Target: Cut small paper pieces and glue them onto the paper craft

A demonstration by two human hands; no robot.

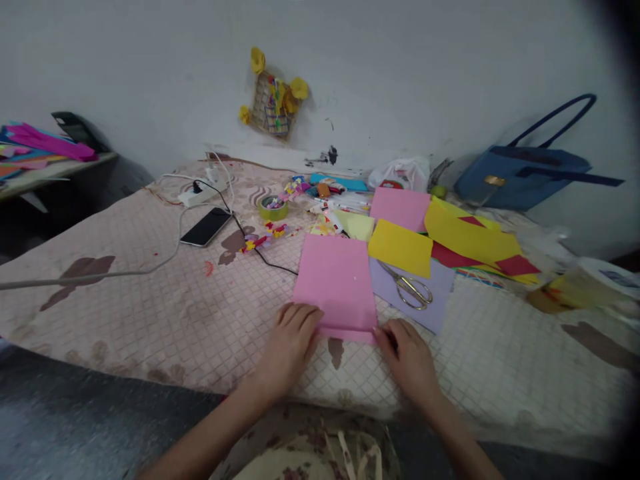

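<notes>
A pink sheet of paper [336, 280] lies on the patterned tablecloth in front of me, with a narrow folded strip along its near edge. My left hand [296, 337] rests on the sheet's near left corner, fingers pressed together on the fold. At the near right corner, my right hand [406, 350] has its fingers closed on the paper's edge. Gold-handled scissors [411, 287] lie on a lilac sheet [435, 310] to the right. A yellow sheet [401, 248] partly covers that lilac sheet.
Left stand a black phone [206, 227], cables and a power strip [203, 192]. Green tape [273, 208] and pens [345, 200] lie behind. Coloured paper [475, 233], a container [585, 287] and a blue bag [525, 175] are at right.
</notes>
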